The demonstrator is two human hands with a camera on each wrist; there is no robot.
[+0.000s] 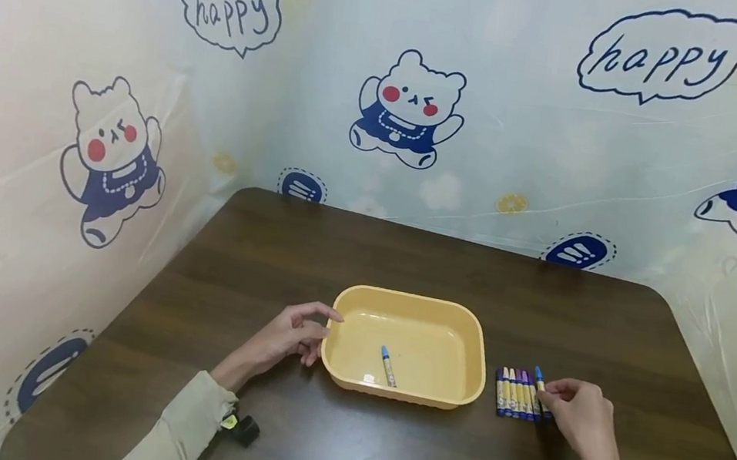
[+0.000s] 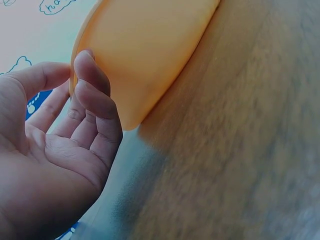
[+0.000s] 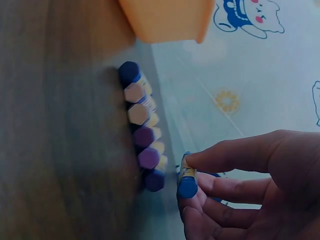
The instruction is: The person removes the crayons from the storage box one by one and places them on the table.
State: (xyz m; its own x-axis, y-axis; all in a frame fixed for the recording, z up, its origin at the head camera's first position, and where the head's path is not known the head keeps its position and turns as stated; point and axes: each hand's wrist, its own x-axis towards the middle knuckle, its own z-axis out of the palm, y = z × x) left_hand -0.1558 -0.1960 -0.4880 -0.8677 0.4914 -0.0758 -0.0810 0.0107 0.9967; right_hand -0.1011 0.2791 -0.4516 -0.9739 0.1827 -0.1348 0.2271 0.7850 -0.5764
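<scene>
Crayon, head view: blue crayon point(image 1: 540, 380) pinched by right hand point(image 1: 577, 419) at the right end of the row point(image 1: 516, 394) on the table point(image 1: 639, 351); another crayon point(image 1: 388, 365) lies in the tray point(image 1: 359, 303).
Left wrist view: left hand point(image 2: 60, 145) relaxed, fingertips touching the tray wall point(image 2: 145, 45).
Right wrist view: thumb and fingers point(image 3: 227, 155) grasp the crayon point(image 3: 187, 184) just beside the row point(image 3: 142, 125).

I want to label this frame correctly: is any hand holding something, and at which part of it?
The right hand pinches a blue crayon near its butt end, thumb above and fingers below. The left hand holds nothing; its fingertips are at the yellow tray's rim.
</scene>
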